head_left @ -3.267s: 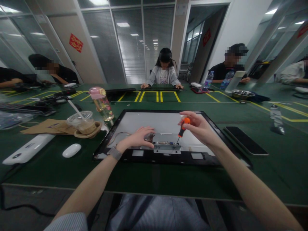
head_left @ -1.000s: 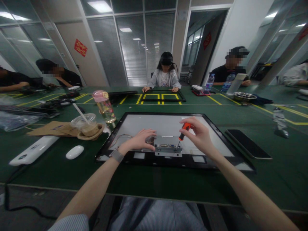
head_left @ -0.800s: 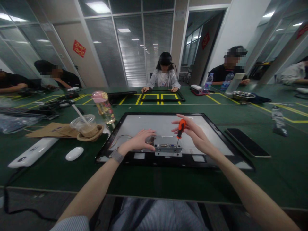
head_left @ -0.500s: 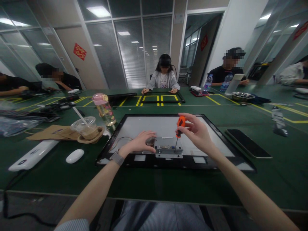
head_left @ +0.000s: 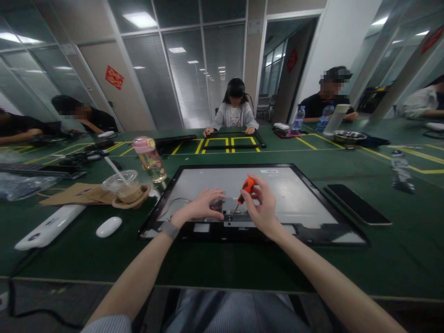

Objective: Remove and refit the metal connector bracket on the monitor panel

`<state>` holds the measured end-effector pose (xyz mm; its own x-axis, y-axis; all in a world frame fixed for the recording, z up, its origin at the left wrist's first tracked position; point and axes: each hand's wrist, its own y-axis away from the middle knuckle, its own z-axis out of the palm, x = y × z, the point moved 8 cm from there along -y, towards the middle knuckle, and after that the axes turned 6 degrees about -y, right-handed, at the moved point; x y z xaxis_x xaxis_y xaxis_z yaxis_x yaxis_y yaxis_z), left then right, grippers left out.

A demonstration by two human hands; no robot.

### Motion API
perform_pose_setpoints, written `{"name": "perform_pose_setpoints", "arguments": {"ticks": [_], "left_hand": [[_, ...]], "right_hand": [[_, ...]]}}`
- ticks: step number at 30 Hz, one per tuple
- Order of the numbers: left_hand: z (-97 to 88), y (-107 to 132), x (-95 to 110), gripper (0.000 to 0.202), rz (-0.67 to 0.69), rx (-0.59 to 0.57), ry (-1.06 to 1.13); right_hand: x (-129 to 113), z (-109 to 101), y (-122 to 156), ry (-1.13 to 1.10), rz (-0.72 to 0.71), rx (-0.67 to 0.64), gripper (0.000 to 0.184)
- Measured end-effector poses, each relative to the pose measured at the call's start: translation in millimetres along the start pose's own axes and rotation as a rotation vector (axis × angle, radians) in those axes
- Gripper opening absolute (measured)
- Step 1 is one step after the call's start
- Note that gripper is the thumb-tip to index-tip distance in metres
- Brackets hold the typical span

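Note:
A monitor panel (head_left: 294,194) lies back-up on the green table, black frame around a grey metal back. Near its front edge sits a small metal bracket with ports (head_left: 233,213). My right hand (head_left: 262,209) is closed around an orange-handled screwdriver (head_left: 245,187), its tip angled down-left onto the bracket's left part. My left hand (head_left: 203,203), with a watch on the wrist, rests with curled fingers on the panel at the bracket's left end. Thin wires (head_left: 173,203) run left from under that hand.
Left of the panel are a white mouse (head_left: 108,226), a white bar-shaped device (head_left: 48,226), a plastic cup with straw (head_left: 121,181) on brown paper and a pink-lidded bottle (head_left: 150,157). A black phone (head_left: 357,203) lies at the right. Several people sit around the table.
My right hand has moved left and toward me with the screwdriver, its tip shifting from the bracket's right side to its left part. My left hand has stayed put.

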<state>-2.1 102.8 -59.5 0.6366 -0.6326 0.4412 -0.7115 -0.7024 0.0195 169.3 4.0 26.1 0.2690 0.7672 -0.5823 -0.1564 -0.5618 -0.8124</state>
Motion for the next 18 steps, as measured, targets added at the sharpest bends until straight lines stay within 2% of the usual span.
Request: {"name": "perform_pose_setpoints", "arguments": {"ticks": [18], "left_hand": [[-2.3, 0.3, 6.9, 0.07, 0.012, -0.004, -0.038]], "right_hand": [[5.2, 2.6, 1.7, 0.069, -0.017, 0.01, 0.035]]}}
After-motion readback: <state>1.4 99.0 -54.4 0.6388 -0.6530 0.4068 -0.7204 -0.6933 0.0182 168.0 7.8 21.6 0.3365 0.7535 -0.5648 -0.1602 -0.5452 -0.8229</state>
